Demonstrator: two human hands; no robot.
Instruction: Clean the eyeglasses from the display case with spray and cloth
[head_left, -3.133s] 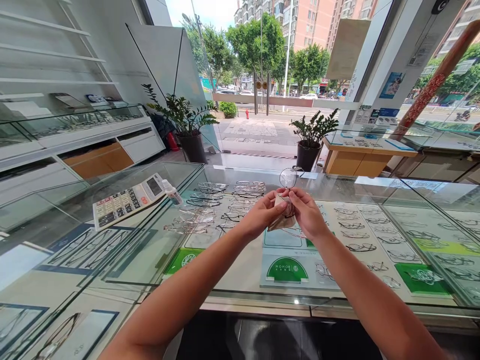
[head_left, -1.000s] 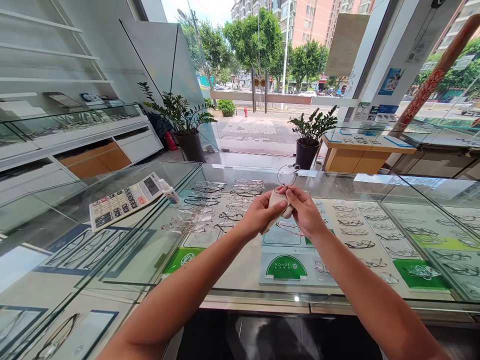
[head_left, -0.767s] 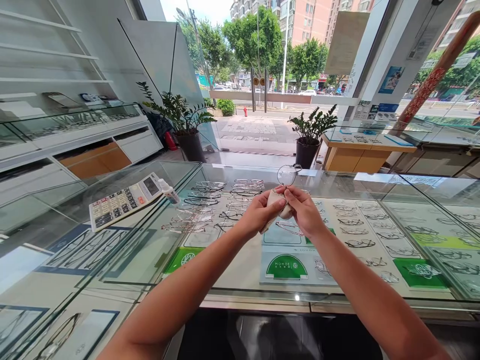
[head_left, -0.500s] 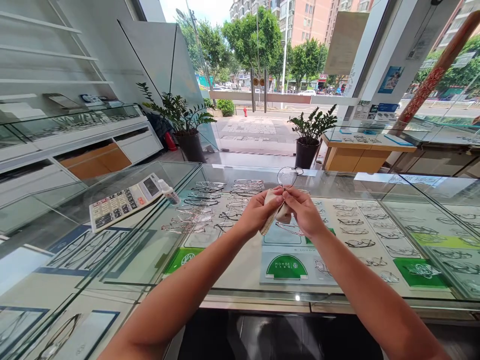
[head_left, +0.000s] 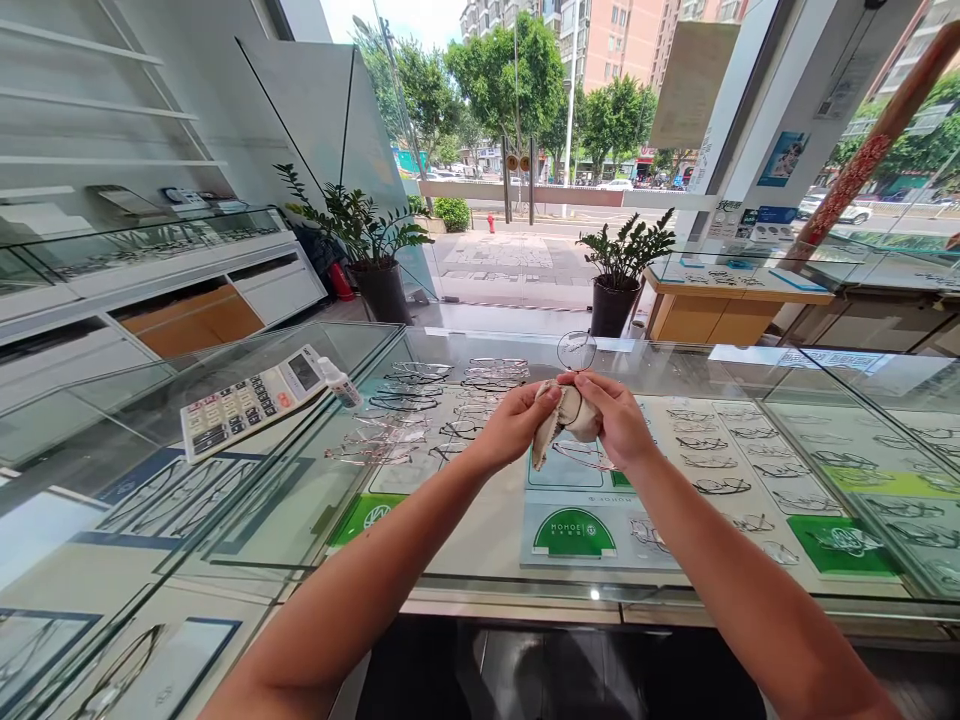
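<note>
Between our two hands, a pale cloth is bunched around the lower part of a pair of glasses. Our left hand is mostly closed, thumb and fingers pinching the cloth's left side; our right hand is curled, its fingertips gripping the cloth and, it seems, the frame near the bridge. We judge that a lens is being wiped; the next move calls for a light, even rub with the bridge held steady, so that the thin rim does not bend. Just above our fingertips, the glasses stand on end, one round lens showing clear in a slim dark rim; the other is largely hidden by the cloth, and we cannot tell how the temples lie. Below our hands is the glass worktop, with a green-and-white MOHOE board nearer to us. Left of our hands lie rows of frames, then a small white bottle beside a calculator; to their right, more frames are laid out in columns.
</note>
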